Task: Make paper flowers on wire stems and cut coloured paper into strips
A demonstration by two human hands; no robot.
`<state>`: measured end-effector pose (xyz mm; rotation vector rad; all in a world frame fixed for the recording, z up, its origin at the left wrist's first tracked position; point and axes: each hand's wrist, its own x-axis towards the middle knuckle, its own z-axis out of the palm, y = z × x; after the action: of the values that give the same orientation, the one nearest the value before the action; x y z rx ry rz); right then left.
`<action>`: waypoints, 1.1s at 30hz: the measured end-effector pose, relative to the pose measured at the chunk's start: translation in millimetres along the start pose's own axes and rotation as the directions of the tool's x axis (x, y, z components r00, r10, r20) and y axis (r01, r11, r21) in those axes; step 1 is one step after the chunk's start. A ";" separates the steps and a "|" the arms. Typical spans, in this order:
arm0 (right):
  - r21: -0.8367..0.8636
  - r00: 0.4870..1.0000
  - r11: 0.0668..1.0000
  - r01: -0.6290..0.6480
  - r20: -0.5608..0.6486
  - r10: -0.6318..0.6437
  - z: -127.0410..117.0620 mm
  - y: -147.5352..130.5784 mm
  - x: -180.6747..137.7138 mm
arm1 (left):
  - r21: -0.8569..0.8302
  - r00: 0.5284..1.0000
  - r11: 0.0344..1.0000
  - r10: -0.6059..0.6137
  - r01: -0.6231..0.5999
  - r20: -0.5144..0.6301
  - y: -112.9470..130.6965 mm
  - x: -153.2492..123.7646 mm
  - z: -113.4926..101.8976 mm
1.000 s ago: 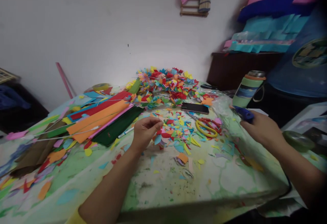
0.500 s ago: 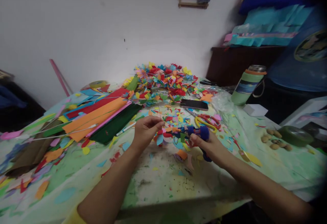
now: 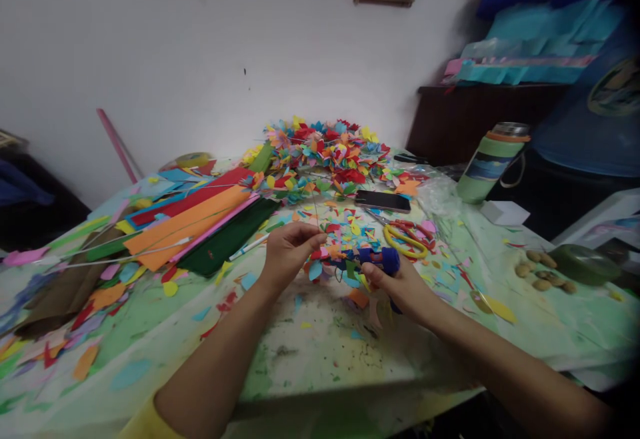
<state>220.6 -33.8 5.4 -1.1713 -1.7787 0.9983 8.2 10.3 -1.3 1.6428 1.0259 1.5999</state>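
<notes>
My left hand (image 3: 289, 252) is closed in a pinch on a thin wire stem (image 3: 315, 209), which rises from the fingertips. My right hand (image 3: 403, 285) is wrapped round a blue glue gun (image 3: 384, 260), thumb on its side and the front end aimed left at my left fingertips. Whether the nozzle touches anything cannot be made out. Small coloured paper petals (image 3: 316, 270) lie around and under both hands, partly hidden by them. Beyond the glue gun are yellow-handled scissors (image 3: 407, 242) beside red-handled ones (image 3: 410, 227).
A heap of colourful paper flowers (image 3: 330, 152) is against the wall. A phone (image 3: 383, 201) lies in front of it. Orange sheets (image 3: 187, 222) and a dark green pouch (image 3: 227, 235) lie left. At right are a bottle (image 3: 493, 165), a white box (image 3: 505, 213) and several nuts (image 3: 543, 282).
My right hand has moved slightly left with the glue gun, closer to my left hand. My left hand keeps its pinch on the wire stem. The view has shifted a little.
</notes>
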 end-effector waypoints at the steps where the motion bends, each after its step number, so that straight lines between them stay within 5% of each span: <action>1: -0.002 1.000 1.000 -0.004 0.003 0.004 1.0 0.6 0.2 | -0.004 1.000 1.000 0.004 -0.003 0.005 -0.4 -0.2 0.0; 33: -0.022 0.999 0.999 0.033 -0.018 -0.033 -0.5 2.6 4.7 | 0.047 1.000 0.999 0.002 -0.003 0.013 3.0 0.1 -0.7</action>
<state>220.6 -28.5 4.1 -1.1577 -1.7928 0.9480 7.9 8.8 1.4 1.6845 1.0628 1.5755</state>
